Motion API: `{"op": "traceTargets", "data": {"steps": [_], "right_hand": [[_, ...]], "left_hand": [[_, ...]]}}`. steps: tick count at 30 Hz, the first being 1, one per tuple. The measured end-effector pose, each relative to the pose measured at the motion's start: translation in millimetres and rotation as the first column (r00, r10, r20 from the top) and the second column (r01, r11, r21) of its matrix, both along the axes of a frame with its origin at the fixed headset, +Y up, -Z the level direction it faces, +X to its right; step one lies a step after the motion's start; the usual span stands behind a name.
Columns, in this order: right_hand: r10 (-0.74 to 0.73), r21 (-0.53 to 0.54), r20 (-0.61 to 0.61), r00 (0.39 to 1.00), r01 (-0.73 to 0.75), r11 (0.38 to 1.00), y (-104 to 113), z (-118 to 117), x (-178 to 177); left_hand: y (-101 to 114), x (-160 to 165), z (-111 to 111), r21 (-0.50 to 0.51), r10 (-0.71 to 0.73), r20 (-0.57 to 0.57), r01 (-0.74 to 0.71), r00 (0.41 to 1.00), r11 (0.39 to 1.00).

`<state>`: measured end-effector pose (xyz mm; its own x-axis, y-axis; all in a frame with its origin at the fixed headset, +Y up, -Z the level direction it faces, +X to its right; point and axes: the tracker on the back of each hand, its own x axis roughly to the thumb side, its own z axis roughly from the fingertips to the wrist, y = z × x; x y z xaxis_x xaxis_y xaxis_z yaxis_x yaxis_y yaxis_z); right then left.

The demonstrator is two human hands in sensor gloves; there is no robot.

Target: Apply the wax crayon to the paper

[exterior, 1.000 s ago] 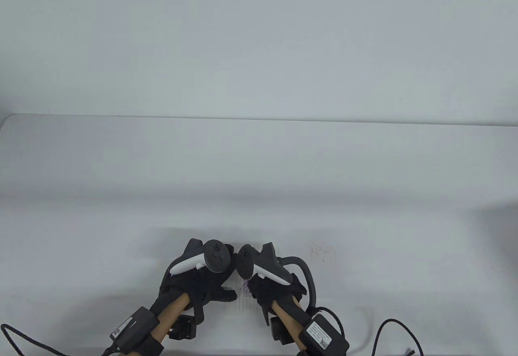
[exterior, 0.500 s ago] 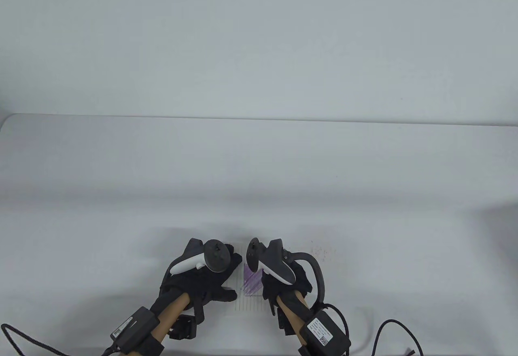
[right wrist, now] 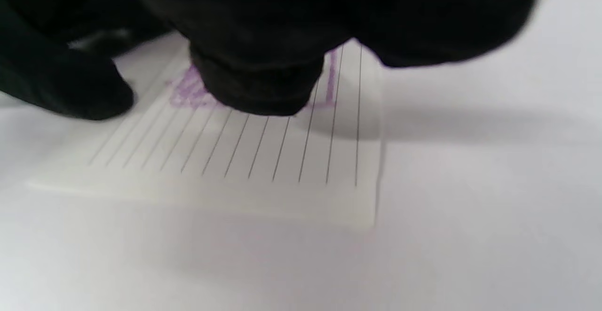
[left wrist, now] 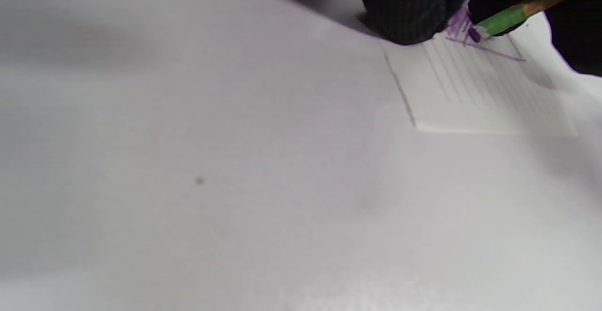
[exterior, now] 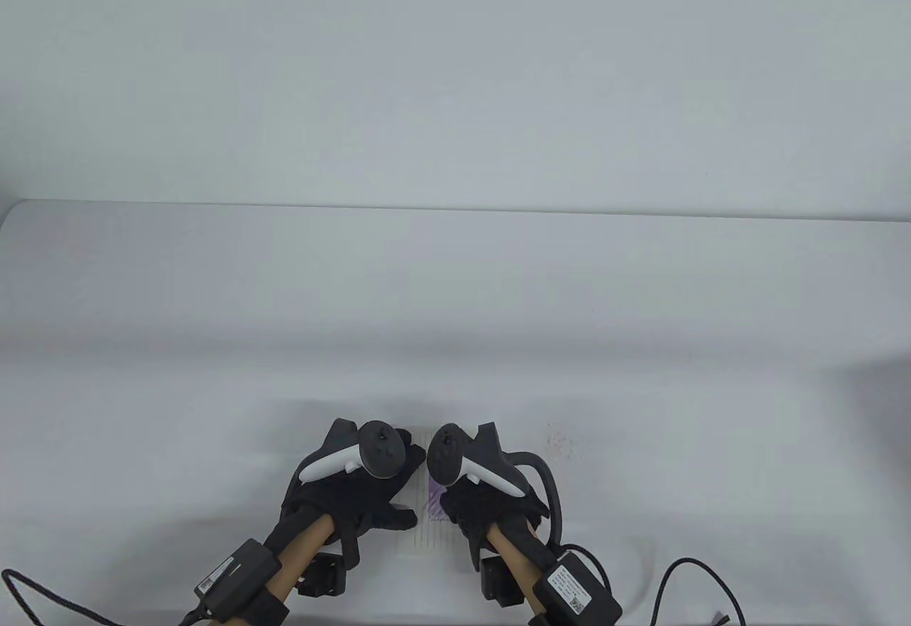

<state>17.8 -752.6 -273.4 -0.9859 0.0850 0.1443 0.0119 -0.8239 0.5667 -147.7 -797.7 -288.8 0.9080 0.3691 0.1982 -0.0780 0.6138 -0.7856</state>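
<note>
A small lined white paper (exterior: 432,532) lies on the table near the front edge, with purple scribbles (exterior: 434,501) on its upper part. It also shows in the left wrist view (left wrist: 475,94) and the right wrist view (right wrist: 263,160). My left hand (exterior: 356,491) rests on the paper's left side, a fingertip (left wrist: 409,14) pressing its corner. My right hand (exterior: 484,505) holds a green-wrapped crayon (left wrist: 501,19) with a purple tip touching the paper. The right hand's fingers (right wrist: 258,85) hide the crayon in the right wrist view.
The white table (exterior: 455,299) stretches far and to both sides. A patch of small reddish specks (exterior: 566,441) marks the table right of the hands. Black cables (exterior: 701,587) trail at the front right and front left (exterior: 43,594).
My right hand swung right, uncovering the purple patch, then came back left over it. My left hand has stayed in place on the paper.
</note>
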Motion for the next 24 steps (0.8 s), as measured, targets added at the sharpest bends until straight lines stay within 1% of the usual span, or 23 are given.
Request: {"op": "traceTargets", "data": {"steps": [1,2,3,4,5,6,7,8,9,10,11,13,14,15,16,17,18,19,20,21,22,23,24], "right_hand": [[0.073,0.04,0.029,0.997,-0.074,0.996,0,-4,4],[0.099,0.063,0.056,0.993,-0.103,0.993,2,-5,7],[0.149,0.133,0.117,0.982,-0.164,0.977,3,-7,12],[0.181,0.172,0.137,0.974,-0.203,0.964,3,-8,14],[0.194,0.208,0.123,0.973,-0.217,0.954,3,-7,14],[0.171,0.21,0.085,0.982,-0.185,0.96,3,-4,11],[0.138,0.182,0.048,0.989,-0.144,0.973,3,-2,9],[0.03,0.082,-0.015,0.999,-0.029,0.996,2,1,4],[-0.049,-0.012,-0.016,0.999,0.049,0.999,-1,4,-2],[-0.005,-0.033,0.0,1.0,0.005,0.999,-2,5,-4],[0.025,0.002,-0.016,1.0,-0.025,1.0,1,4,-3],[0.124,0.057,0.057,0.991,-0.128,0.99,2,-2,4],[0.171,0.1,0.104,0.98,-0.182,0.978,3,-3,6],[0.239,0.17,0.12,0.963,-0.258,0.951,4,-2,7],[0.285,0.213,0.095,0.954,-0.3,0.93,4,-2,5],[0.271,0.218,0.038,0.962,-0.273,0.937,5,0,3],[0.224,0.192,0.007,0.975,-0.221,0.956,5,2,1],[0.075,0.086,-0.032,0.997,-0.072,0.994,3,4,-3],[0.008,0.02,-0.018,1.0,-0.008,1.0,1,5,-5],[0.036,0.006,0.016,0.999,-0.036,0.999,1,6,-5],[0.054,0.031,-0.013,0.998,-0.054,0.998,1,3,-4],[0.107,0.052,0.006,0.994,-0.107,0.993,2,0,0],[0.136,0.077,0.052,0.989,-0.14,0.987,3,-2,3]], "left_hand": [[0,0,0,0.001,0.0,0.0,0.0,1.0,1.0],[0,0,0,0.001,0.0,0.0,0.0,1.0,1.0],[0,0,0,0.001,0.001,0.0,-0.001,1.0,1.0],[0,0,0,0.0,0.001,0.001,-0.001,1.0,1.0],[0,0,0,-0.001,0.001,0.001,-0.001,1.0,1.0],[0,0,0,-0.001,0.001,0.001,-0.001,1.0,1.0],[0,0,0,-0.001,0.0,0.001,0.0,1.0,1.0],[0,0,0,-0.001,0.0,0.001,0.0,1.0,1.0],[0,0,0,-0.001,0.0,0.001,0.0,1.0,1.0],[0,0,0,0.0,0.0,0.0,0.0,1.0,1.0],[0,0,0,0.001,0.0,0.0,0.0,1.0,1.0],[0,0,0,0.003,-0.001,0.001,0.001,1.0,1.0],[0,0,0,0.003,-0.001,0.001,0.001,1.0,1.0],[0,0,0,0.002,-0.001,0.001,0.001,1.0,1.0],[0,0,0,0.001,-0.001,0.001,0.001,1.0,1.0],[0,0,0,0.001,-0.003,0.002,0.003,1.0,1.0],[0,0,0,0.001,-0.003,0.003,0.003,1.0,1.0],[0,0,0,0.001,-0.002,0.002,0.002,1.0,1.0],[0,0,0,0.001,-0.002,0.002,0.002,1.0,1.0],[0,0,0,0.002,-0.003,0.002,0.003,1.0,1.0],[0,0,0,0.002,-0.002,0.002,0.002,1.0,1.0],[0,0,0,0.002,-0.002,0.001,0.002,1.0,1.0],[0,0,0,0.004,-0.003,0.002,0.003,1.0,1.0]]}}
